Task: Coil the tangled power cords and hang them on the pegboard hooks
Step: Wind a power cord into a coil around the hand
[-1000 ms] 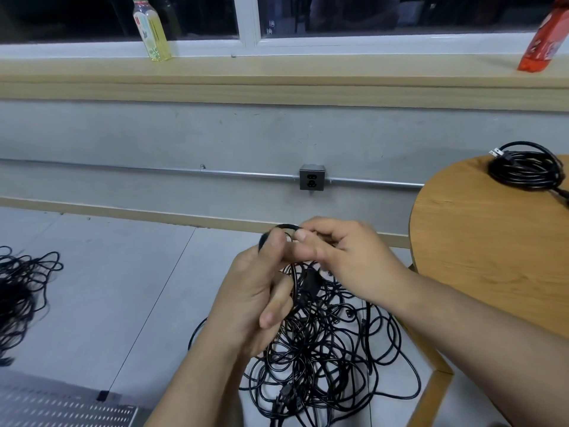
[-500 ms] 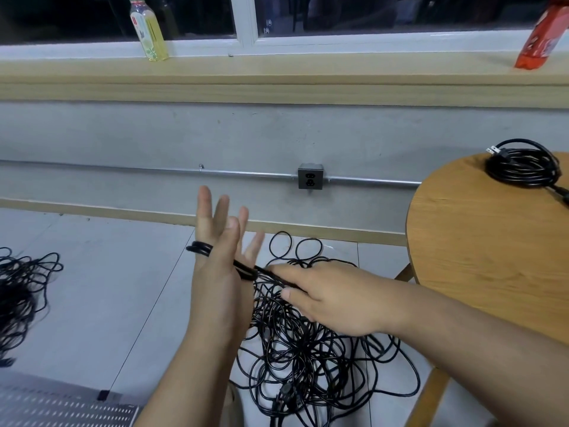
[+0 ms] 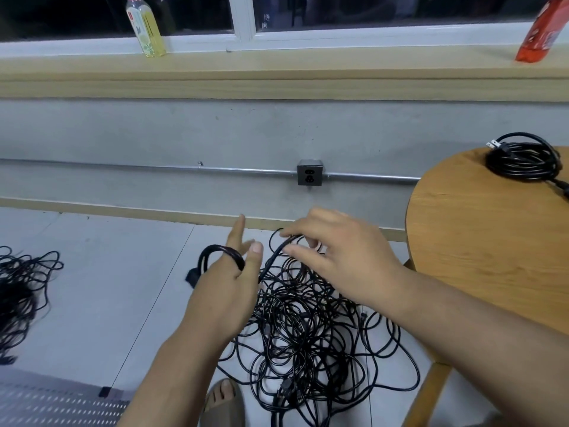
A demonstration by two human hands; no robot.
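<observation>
Black cord [image 3: 274, 254] runs taut between the two hands. The left hand [image 3: 224, 288] is held up with fingers straight and thumb out. A few loops [image 3: 215, 249] of the cord lie round it between thumb and fingers, and a dark, blurred plug end [image 3: 192, 277] hangs just beside its wrist side. The right hand [image 3: 351, 260] pinches the same cord between curled fingertips and thumb, close to the left hand and slightly above it. From there the cord drops into the tangled pile [image 3: 308, 334] on the floor directly under both forearms.

The floor [image 3: 107, 288] is pale grey tile with thin joints. A foot in a grey sandal [image 3: 224, 399] stands at the pile's near edge, and a perforated metal pegboard [image 3: 46, 405] lies flat at the lower left. A second tangle [image 3: 21, 291] sits well apart at the left edge. To the right stands a round wooden table [image 3: 492, 241], with a neatly coiled cord [image 3: 523, 161] on its far side, its plug prongs showing. Behind is a grey concrete wall [image 3: 184, 131] with a metal conduit [image 3: 123, 166] and an outlet box [image 3: 310, 173], under a light wooden sill [image 3: 277, 75]. The sill carries a yellow drink bottle [image 3: 146, 26] and a red bottle [image 3: 542, 32].

The pile is thin, glossy and loosely knotted, with many overlapping loops.
</observation>
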